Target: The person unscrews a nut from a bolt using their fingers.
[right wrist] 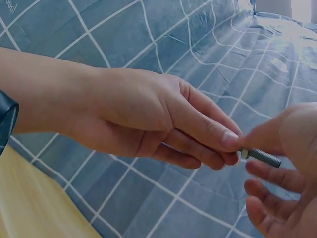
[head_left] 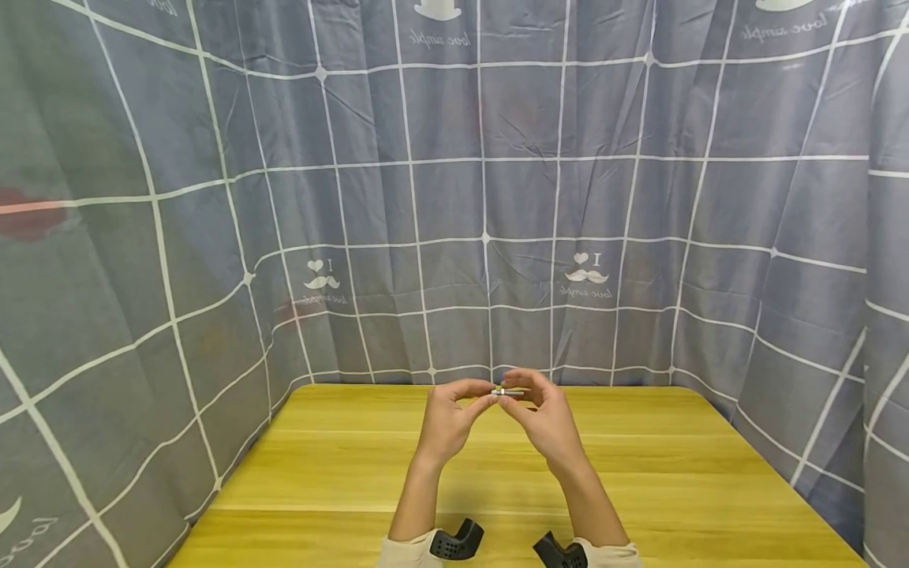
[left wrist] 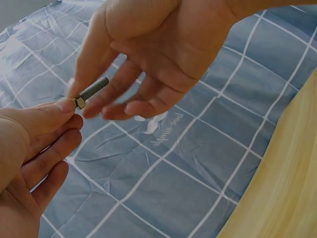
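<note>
A small metal bolt [left wrist: 94, 88] with a hex nut [left wrist: 80, 103] on its thread is held above the far side of the table. My left hand [head_left: 445, 422] pinches the bolt's left end between thumb and fingertips, hiding that end. The bare threaded shank [right wrist: 265, 157] points right, toward the right palm. My right hand [head_left: 547, 418] comes in from the other side, its thumb and index fingertips around the nut. Its other fingers are loosely curled beneath the shank, apart from it.
Below the hands lies a yellow wood-grain table [head_left: 341, 473]. A grey-blue checked curtain [head_left: 447, 197] hangs behind the table and along both sides. Black camera mounts [head_left: 458, 540] sit at the two wrists, by the light sleeves.
</note>
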### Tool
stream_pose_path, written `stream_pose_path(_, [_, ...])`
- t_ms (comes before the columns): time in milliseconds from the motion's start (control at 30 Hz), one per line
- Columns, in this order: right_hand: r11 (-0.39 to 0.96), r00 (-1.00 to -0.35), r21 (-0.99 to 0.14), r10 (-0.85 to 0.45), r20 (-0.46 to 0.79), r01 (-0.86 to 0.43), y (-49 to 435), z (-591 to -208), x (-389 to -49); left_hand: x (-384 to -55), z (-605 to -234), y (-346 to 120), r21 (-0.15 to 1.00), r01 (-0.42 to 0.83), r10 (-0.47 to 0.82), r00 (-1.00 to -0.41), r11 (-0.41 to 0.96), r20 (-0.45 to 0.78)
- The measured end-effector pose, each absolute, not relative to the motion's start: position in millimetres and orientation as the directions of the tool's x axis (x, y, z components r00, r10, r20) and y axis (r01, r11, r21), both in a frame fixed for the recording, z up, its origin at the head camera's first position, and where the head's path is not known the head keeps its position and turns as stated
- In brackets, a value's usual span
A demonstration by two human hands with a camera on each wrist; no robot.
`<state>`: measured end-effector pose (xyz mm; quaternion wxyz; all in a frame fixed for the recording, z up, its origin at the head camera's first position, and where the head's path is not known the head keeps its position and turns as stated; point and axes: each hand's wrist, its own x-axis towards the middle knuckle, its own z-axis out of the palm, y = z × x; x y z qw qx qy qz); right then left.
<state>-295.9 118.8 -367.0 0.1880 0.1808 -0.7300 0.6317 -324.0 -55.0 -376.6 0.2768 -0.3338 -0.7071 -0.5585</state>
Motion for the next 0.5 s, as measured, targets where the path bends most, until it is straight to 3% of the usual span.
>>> stream_pose_path(200, [0.185, -0.882, -0.867, 0.0, 0.471, -0.462, 117.7, -366.3, -294.8, -323.2, -374.6, -53.4, 0.606, 0.782, 0.167, -0.624, 0.148, 0.764])
stream_pose_path(500, [0.162, -0.859, -0.845, -0.048, 0.509, -0.51, 122.2, -368.6, -295.6, -322.3, -375.5, -52.2, 0.611, 0.777, 0.139, -0.629, 0.155, 0.765])
